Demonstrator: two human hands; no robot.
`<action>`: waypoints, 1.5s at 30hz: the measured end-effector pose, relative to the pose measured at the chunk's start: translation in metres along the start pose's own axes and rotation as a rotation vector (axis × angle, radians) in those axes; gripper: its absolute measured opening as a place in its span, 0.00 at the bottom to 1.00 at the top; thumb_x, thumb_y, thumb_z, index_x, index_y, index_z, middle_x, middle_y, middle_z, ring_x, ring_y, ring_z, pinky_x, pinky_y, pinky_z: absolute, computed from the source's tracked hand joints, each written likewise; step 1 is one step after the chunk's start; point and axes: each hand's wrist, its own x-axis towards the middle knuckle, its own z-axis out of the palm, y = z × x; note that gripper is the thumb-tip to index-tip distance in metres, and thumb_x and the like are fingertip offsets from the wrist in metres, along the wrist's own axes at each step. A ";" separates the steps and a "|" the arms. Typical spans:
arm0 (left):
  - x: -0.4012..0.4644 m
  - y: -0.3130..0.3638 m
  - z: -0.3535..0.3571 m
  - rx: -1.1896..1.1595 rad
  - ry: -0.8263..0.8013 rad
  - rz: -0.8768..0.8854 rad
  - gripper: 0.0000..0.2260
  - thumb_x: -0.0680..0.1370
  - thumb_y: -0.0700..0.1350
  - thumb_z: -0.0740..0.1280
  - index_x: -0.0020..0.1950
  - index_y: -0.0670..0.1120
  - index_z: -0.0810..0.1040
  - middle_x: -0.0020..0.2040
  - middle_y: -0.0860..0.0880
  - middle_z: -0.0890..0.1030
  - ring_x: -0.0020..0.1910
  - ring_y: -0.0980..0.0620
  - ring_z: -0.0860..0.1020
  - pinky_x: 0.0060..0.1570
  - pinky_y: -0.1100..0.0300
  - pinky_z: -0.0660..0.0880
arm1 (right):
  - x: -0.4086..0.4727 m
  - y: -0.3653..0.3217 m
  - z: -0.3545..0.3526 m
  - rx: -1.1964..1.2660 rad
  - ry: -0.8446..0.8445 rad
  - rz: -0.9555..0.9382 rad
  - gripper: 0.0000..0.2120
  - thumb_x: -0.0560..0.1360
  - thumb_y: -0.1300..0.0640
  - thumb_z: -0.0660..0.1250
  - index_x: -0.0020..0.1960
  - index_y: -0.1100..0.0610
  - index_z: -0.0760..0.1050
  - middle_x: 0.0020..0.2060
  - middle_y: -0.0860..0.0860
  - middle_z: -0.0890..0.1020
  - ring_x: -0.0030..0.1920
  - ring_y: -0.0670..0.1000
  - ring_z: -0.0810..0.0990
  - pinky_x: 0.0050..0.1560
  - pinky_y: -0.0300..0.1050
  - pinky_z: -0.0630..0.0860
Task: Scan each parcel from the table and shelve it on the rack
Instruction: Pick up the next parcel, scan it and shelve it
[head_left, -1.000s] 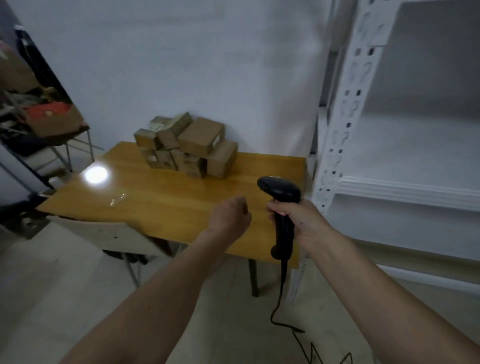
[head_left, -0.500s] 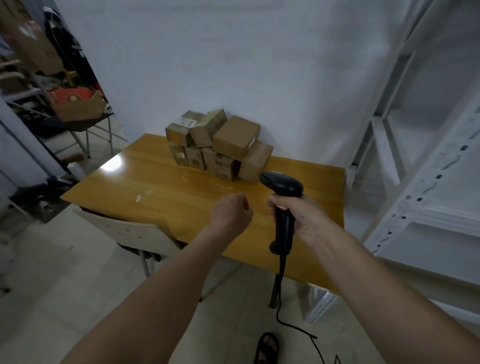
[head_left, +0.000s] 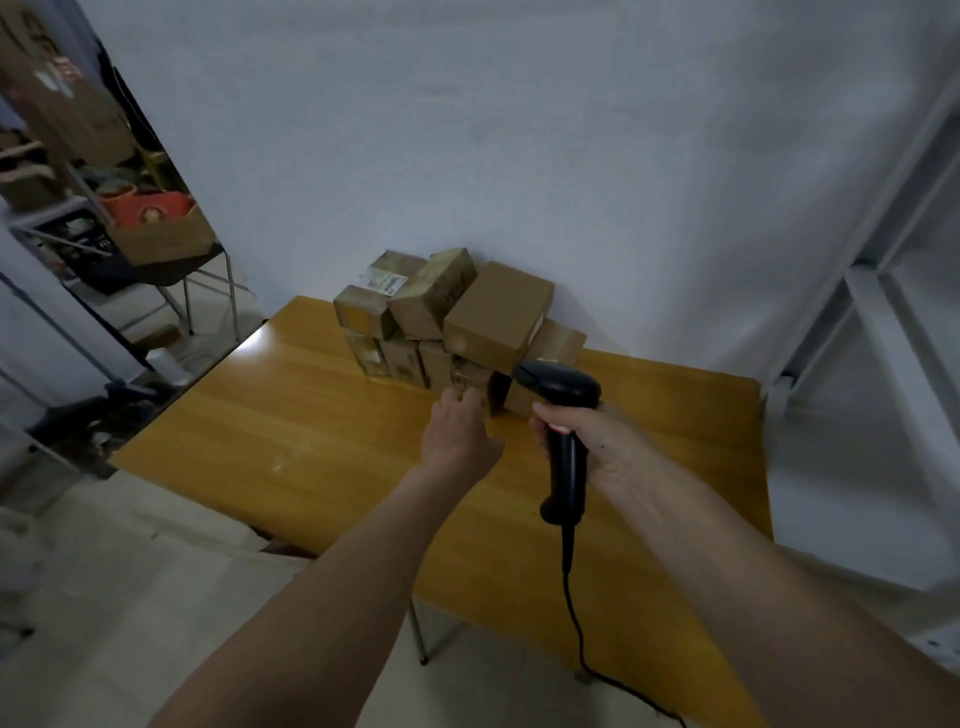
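Note:
Several brown cardboard parcels are stacked at the far edge of a wooden table, against the white wall. My right hand grips the handle of a black corded barcode scanner, held upright with its head pointing left at the pile. My left hand is over the table just in front of the lowest parcels, its fingers curled and holding nothing; the fingertips are at the bottom row, and contact is unclear.
A white metal rack stands to the right of the table. At the left is an opening onto a cluttered room with a folding table carrying a cardboard box. The scanner's cable hangs down to the floor.
The view has swung left from the rack toward the table. Both hands have moved forward toward the parcel pile, the left one now reaching its bottom row.

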 end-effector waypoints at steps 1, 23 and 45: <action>0.009 -0.001 0.002 0.003 0.003 -0.023 0.25 0.75 0.50 0.71 0.68 0.46 0.67 0.66 0.45 0.66 0.66 0.44 0.67 0.60 0.54 0.70 | 0.008 -0.002 0.002 0.013 0.006 0.014 0.06 0.69 0.63 0.74 0.45 0.62 0.80 0.36 0.56 0.82 0.35 0.52 0.80 0.38 0.45 0.77; 0.229 -0.013 0.053 -1.120 -0.262 -0.829 0.41 0.67 0.62 0.75 0.72 0.43 0.66 0.64 0.42 0.75 0.59 0.40 0.75 0.54 0.49 0.74 | 0.147 -0.008 0.030 0.065 0.269 0.114 0.08 0.70 0.62 0.74 0.45 0.65 0.80 0.39 0.59 0.80 0.41 0.56 0.79 0.55 0.55 0.76; 0.211 0.010 0.033 -1.206 -0.162 -0.310 0.37 0.63 0.48 0.82 0.64 0.52 0.64 0.56 0.54 0.75 0.58 0.51 0.75 0.60 0.55 0.74 | 0.110 -0.027 0.004 0.250 0.374 -0.032 0.09 0.70 0.64 0.73 0.49 0.64 0.79 0.39 0.56 0.82 0.37 0.51 0.80 0.45 0.47 0.78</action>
